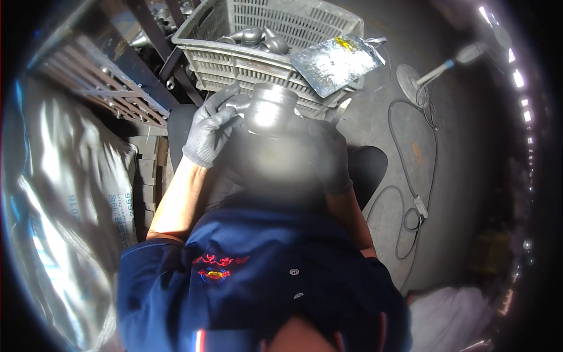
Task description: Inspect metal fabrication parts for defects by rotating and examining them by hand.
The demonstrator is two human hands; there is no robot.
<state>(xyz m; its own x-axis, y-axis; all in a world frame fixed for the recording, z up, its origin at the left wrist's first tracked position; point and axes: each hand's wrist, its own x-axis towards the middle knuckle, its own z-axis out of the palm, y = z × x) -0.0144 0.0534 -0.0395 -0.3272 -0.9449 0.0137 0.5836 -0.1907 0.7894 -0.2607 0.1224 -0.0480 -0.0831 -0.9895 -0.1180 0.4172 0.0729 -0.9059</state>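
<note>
In front of my lap is a round grey metal pipe fitting (271,108), a stepped cylinder with a wide collar at its top and bright glare on its front. My left hand (214,126), in a grey glove, grips it from the left, with fingers bent around a short projection on its side. At the fitting's right side my right hand (331,152), in a dark glove, lies in shadow with its fingers against the part. A bright hazy spot hides the area just below the fitting.
Beyond my hands stands a grey plastic crate (214,63) with several metal fittings (252,36); a shiny sheet (337,63) leans over its near right corner. A metal rack (111,76) and white sacks (70,205) are left. A fan (431,76) and cable (392,126) lie right.
</note>
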